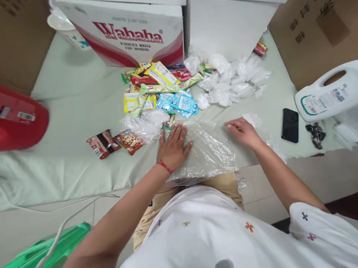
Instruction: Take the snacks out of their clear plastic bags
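Note:
A clear plastic bag (pixel 209 148) lies spread on the cloth-covered table in front of me. My left hand (pixel 174 145) rests flat on its left part, fingers stretched out. Beside the bag's right edge is my right hand (pixel 242 131), its fingers curled in; whatever they may hold is hidden. Just beyond my left fingertips sits a crumpled clear plastic bag (pixel 147 124). Left of it are a cookie packet (pixel 130 141) and a brown snack packet (pixel 103 144). A pile of snack packets, with blue sachets (pixel 182 101) and green stick packs (pixel 158 88), lies farther back.
Several crumpled plastic bags (pixel 230 77) are heaped right of the snacks. Behind stands a Wahaha carton (pixel 129 28), with a paper cup (pixel 69 32) beside it. A red jug (pixel 4 114) stands left; a phone (pixel 290 125), keys (pixel 316 134) and white detergent bottle (pixel 337 89) are right.

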`<state>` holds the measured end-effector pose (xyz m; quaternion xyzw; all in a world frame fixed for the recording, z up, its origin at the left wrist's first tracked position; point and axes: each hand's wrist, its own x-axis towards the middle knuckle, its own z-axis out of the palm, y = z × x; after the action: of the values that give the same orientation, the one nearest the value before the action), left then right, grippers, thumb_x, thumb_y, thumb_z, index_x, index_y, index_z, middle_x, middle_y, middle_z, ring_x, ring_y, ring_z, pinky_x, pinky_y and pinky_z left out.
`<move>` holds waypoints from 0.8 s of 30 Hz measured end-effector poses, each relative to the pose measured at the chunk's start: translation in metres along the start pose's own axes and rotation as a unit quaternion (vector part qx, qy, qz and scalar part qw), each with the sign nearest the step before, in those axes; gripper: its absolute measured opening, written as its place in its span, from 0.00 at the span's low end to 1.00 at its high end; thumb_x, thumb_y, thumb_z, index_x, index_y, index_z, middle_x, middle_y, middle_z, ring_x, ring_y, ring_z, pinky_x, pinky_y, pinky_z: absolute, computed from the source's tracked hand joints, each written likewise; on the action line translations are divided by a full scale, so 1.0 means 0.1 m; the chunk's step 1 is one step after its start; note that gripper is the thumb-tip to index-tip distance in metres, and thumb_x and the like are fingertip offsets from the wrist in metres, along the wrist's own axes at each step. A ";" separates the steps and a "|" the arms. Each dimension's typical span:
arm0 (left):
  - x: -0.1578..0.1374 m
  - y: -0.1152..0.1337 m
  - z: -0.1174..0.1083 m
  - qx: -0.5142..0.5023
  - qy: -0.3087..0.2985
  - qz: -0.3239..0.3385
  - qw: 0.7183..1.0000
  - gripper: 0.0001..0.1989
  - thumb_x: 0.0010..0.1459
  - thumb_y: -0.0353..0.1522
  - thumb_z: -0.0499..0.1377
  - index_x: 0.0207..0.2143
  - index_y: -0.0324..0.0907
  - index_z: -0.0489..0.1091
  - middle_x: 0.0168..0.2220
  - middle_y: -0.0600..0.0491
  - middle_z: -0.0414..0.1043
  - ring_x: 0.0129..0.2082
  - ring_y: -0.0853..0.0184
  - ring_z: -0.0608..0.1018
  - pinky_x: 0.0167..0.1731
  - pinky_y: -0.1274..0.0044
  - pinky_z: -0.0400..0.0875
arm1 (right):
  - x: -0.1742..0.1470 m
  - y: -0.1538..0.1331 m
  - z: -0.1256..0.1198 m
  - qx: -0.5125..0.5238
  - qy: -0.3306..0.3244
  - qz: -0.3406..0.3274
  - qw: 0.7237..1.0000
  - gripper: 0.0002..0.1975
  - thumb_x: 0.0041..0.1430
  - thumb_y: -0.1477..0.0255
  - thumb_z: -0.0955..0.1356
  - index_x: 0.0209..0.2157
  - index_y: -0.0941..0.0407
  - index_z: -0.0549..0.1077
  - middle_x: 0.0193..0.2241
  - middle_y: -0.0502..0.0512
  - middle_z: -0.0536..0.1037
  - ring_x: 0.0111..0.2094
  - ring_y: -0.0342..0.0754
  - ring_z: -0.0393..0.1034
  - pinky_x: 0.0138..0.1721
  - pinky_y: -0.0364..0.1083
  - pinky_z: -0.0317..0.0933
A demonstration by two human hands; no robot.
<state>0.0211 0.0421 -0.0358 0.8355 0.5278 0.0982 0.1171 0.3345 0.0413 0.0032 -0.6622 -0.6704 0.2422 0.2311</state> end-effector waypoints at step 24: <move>-0.01 0.01 -0.01 0.019 -0.016 -0.003 1.000 0.33 0.71 0.49 0.47 0.73 0.46 0.55 0.76 0.45 0.48 0.76 0.52 0.53 0.72 0.47 0.39 | 1.44 -1.24 0.54 -0.295 -0.151 -0.074 0.941 0.32 0.59 0.61 0.74 0.62 0.57 0.69 0.58 0.68 0.72 0.52 0.62 0.74 0.47 0.52 0.68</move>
<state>0.0215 0.0404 -0.0349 0.8375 0.5301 0.0746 0.1098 0.2019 0.1839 0.0381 -0.6045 -0.7862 0.1129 -0.0609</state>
